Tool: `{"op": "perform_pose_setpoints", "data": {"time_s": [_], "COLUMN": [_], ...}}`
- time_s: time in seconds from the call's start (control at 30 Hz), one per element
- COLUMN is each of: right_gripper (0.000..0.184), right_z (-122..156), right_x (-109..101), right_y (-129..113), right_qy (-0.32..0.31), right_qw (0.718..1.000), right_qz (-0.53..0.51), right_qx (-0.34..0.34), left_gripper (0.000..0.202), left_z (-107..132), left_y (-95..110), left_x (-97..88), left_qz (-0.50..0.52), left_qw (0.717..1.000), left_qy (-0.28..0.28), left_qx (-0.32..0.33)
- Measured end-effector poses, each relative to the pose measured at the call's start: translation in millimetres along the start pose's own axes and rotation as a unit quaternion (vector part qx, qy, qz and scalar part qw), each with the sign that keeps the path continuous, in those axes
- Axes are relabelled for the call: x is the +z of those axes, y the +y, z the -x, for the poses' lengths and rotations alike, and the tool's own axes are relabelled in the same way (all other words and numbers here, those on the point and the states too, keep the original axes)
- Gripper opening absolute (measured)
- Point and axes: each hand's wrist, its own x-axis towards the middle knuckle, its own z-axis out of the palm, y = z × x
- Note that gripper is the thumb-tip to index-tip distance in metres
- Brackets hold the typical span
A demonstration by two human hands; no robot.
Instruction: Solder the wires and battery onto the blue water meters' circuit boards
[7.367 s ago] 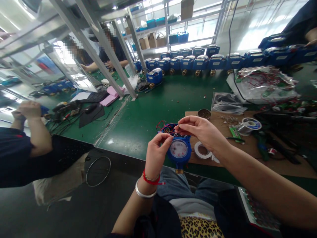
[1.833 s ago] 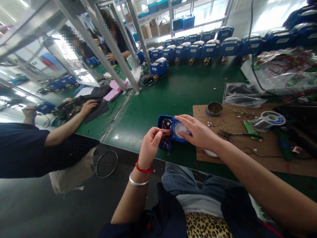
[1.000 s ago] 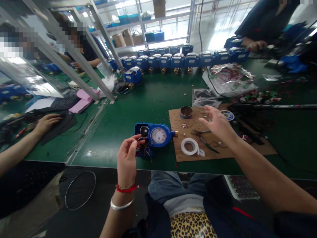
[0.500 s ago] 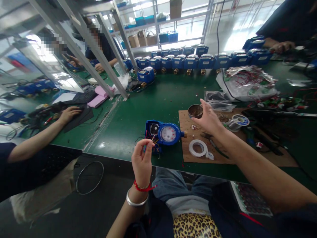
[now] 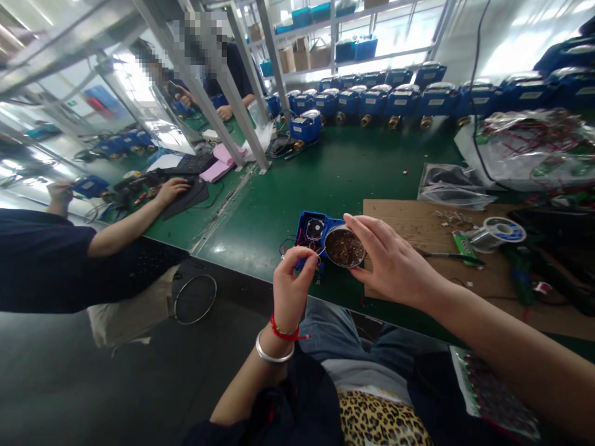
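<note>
My left hand (image 5: 292, 282) pinches thin wire ends between thumb and fingertips, beside the open compartment of a blue water meter (image 5: 316, 228) lying on the bench. Red and other coloured wires come out of that compartment. In my right hand (image 5: 395, 260) is a small round tin (image 5: 331, 263), gripped by its rim and tipped towards me. Brown, crumbly material with pale specks fills its inside. The tin hangs over the meter's dial and hides it. Its left edge is close to the pinched wires; whether they touch I cannot tell.
On the cardboard sheet (image 5: 395, 207) lie a solder spool (image 5: 499, 232), a green object (image 5: 463, 246) and small scraps. Plastic bags (image 5: 458, 186) and bundled wires sit at the right. Blue meters (image 5: 376, 99) line the back. A co-worker's arm (image 5: 125, 223) is at the left.
My right hand has taken hold of the tin and brought it left and nearer, over the meter, up to the pinched wires. The camera view has shifted.
</note>
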Motion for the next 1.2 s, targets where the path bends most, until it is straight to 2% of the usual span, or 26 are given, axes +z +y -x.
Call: {"op": "perform_pose_setpoints", "data": {"time_s": [0.6,0.73,0.8,0.9,1.03,1.1,1.2], "right_gripper": [0.092,0.092,0.092,0.09,0.092,0.093,0.094], "right_z": [-3,-2,-2,-2,4,12,25], "right_x": [4,1,-3,-5,6,18,34], "right_y": [-11,-10,-4,21,78,110,151], "right_qy": [-0.026,-0.018,0.008,0.069,0.115,0.103,0.065], "right_qw": [0.998,1.0,1.0,0.993,0.968,0.955,0.949], "right_qz": [0.026,0.013,0.013,0.02,0.033,0.04,0.041], "right_qx": [-0.041,-0.017,0.013,0.09,0.222,0.274,0.305], "left_gripper": [0.014,0.016,0.017,0.019,0.021,0.021,0.021], "left_z": [-3,-4,-6,-11,-21,-25,-31], "left_y": [6,3,1,-5,-13,-17,-21], "left_x": [3.0,0.7,-2.4,-7.5,-10.8,-11.3,-12.3], "left_qz": [-0.069,-0.05,-0.026,0.006,-0.013,-0.038,-0.05], "left_qw": [0.997,0.998,0.999,0.998,0.998,0.998,0.998], "left_qy": [-0.002,-0.005,0.005,0.023,0.017,0.015,0.007], "left_qx": [-0.024,-0.034,-0.044,-0.057,-0.052,-0.044,-0.037]}}
